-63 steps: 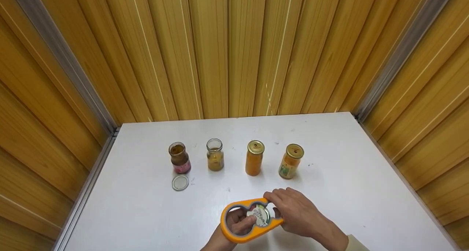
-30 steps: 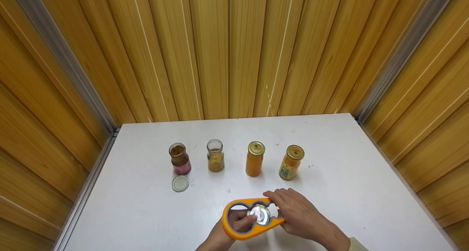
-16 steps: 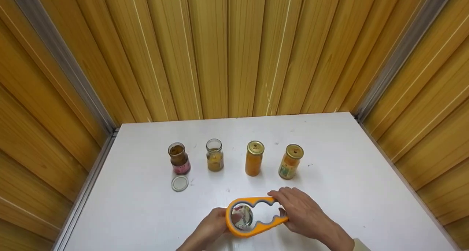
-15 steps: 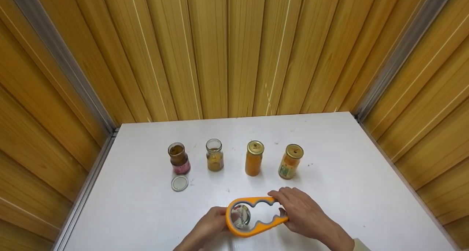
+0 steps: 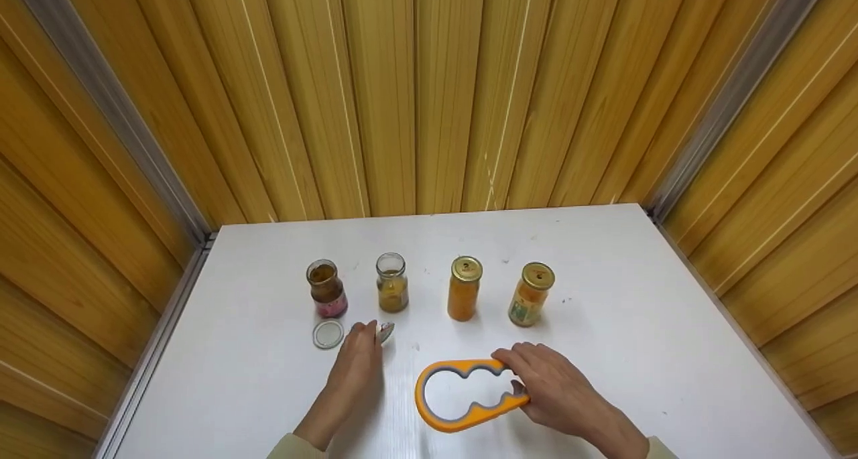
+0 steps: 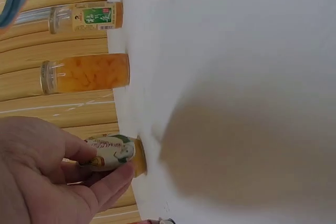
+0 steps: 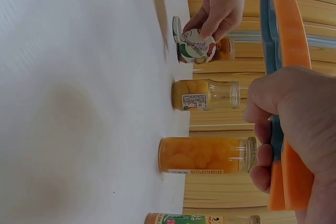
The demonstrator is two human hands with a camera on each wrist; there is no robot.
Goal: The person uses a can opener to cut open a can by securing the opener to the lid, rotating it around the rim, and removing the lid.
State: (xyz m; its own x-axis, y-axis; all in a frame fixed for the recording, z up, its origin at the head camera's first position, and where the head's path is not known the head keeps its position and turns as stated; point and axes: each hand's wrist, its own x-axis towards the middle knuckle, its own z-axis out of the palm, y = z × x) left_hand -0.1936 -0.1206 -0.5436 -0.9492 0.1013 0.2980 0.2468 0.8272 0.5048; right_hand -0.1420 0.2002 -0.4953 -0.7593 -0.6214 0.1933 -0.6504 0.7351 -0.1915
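Note:
My left hand [image 5: 355,358] pinches a printed jar lid [image 6: 116,150] by its edge, tilted, just above the table in front of a lidless glass jar [image 5: 393,295] of yellow fruit. In the right wrist view, the printed face of that lid shows between thumb and fingers. Gripped at its handle end by my right hand [image 5: 553,388] is an orange and grey jar opener [image 5: 438,421], whose scalloped opening has nothing in it. The opener is held above the front of the table. Another lid [image 5: 328,334] lies on the table, left of my left hand.
An open dark-filled jar [image 5: 328,297] with a pink label stands at the left of the row. To the right stand two capped jars, one plain orange [image 5: 464,298] and one labelled [image 5: 527,305]. Wood-patterned walls [image 5: 429,110] enclose the white table [image 5: 603,278].
My left hand has drawn the lid out of the opener and carried it left and away from me, towards the lid on the table. My right hand with the opener has barely moved.

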